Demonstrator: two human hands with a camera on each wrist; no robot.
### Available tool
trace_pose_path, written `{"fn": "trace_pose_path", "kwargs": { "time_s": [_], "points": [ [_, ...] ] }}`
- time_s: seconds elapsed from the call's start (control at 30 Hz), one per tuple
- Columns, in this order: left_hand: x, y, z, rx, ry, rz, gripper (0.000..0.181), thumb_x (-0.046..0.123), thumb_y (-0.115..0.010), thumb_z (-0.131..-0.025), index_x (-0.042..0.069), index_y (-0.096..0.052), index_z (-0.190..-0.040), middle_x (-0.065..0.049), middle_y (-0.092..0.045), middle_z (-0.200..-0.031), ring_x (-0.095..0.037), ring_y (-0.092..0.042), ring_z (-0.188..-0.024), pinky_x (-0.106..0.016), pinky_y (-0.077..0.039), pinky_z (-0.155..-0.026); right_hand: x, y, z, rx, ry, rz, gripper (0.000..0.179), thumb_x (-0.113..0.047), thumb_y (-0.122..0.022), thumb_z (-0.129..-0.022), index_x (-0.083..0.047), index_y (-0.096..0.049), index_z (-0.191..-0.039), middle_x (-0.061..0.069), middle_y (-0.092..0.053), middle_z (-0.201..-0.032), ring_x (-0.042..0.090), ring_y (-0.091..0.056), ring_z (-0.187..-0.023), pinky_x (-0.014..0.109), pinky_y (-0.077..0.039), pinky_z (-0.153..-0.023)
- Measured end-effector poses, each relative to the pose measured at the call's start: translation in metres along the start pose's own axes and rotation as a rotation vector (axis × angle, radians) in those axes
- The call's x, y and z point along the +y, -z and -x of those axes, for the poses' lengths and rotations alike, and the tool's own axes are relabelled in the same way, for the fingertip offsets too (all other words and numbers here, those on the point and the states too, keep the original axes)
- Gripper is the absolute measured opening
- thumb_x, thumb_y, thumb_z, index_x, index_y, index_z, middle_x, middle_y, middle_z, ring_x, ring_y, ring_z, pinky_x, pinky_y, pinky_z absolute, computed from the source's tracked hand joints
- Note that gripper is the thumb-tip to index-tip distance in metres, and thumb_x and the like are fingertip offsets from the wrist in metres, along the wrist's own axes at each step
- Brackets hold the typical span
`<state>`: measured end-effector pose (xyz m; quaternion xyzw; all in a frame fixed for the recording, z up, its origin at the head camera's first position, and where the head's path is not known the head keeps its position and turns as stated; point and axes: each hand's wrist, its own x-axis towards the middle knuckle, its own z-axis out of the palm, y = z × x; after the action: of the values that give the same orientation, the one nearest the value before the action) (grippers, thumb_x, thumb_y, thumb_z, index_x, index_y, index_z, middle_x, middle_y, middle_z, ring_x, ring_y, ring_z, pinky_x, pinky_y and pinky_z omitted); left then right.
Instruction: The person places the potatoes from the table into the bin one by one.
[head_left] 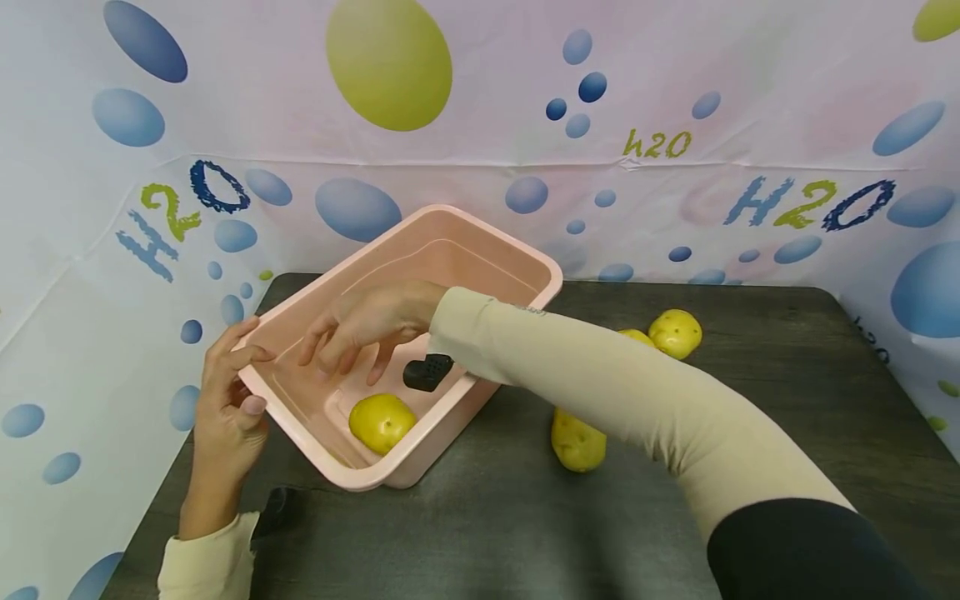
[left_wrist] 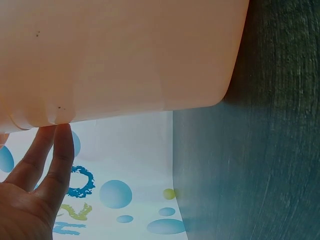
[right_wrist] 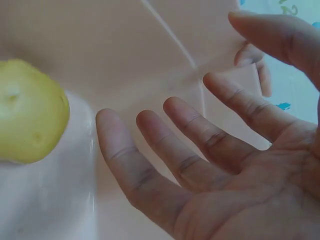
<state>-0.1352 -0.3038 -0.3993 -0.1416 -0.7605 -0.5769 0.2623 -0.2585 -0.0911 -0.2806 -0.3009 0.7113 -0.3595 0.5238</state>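
A pink plastic basin (head_left: 491, 258) stands on the dark table, set at an angle. My left hand (head_left: 225, 400) grips its rim at the left corner, thumb on the near side; the left wrist view shows fingers (left_wrist: 62, 155) against its outer wall. Inside the basin lies one yellow potato (head_left: 382, 422). Over it, within the walls, my right hand (head_left: 371, 321) is spread with nothing in it. The right wrist view shows those fingers (right_wrist: 200, 130) loosely bent and apart from the potato (right_wrist: 30, 112).
Right of the basin, several potatoes rest on the table (head_left: 780, 400): one potato (head_left: 677, 333) at the back, another potato (head_left: 577, 446) nearer, and one partly hidden by the right sleeve (head_left: 600, 375). A patterned sheet (head_left: 480, 125) hangs behind.
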Motion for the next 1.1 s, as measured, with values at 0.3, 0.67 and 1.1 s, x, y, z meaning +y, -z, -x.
{"fn": "trace_pose_path", "kwargs": {
  "time_s": [0.3,0.67,1.1],
  "points": [
    [0.000,0.000,0.000,-0.004,-0.005,0.000,0.076,0.055,-0.077,-0.090,-0.011,-0.057,-0.121,-0.004,-0.044,-0.159,-0.017,-0.053,-0.126,-0.011,-0.052,-0.090,0.002,0.006,0.031,-0.002,0.096,0.036,0.038,-0.027,-0.069,-0.097,-0.023,-0.065,-0.135,-0.008,-0.064,-0.136,0.013,-0.064,-0.124,0.037,-0.062,-0.095],
    [-0.003,0.000,0.000,-0.001,-0.020,0.034,0.074,0.053,-0.079,-0.090,-0.012,-0.057,-0.120,-0.006,-0.044,-0.160,-0.019,-0.054,-0.127,-0.012,-0.053,-0.089,0.011,0.013,0.069,0.023,0.192,-0.030,0.046,-0.020,-0.070,-0.098,-0.014,-0.060,-0.143,0.000,-0.061,-0.143,0.015,-0.061,-0.128,0.041,-0.062,-0.096],
    [-0.003,-0.001,0.000,-0.005,-0.027,0.050,0.072,0.051,-0.078,-0.091,-0.011,-0.057,-0.120,-0.008,-0.043,-0.161,-0.020,-0.055,-0.127,-0.013,-0.054,-0.089,0.045,0.016,0.140,0.070,0.288,-0.088,0.053,-0.014,-0.069,-0.095,-0.008,-0.056,-0.146,0.007,-0.056,-0.149,0.026,-0.058,-0.135,0.044,-0.059,-0.104]
  ]
}}
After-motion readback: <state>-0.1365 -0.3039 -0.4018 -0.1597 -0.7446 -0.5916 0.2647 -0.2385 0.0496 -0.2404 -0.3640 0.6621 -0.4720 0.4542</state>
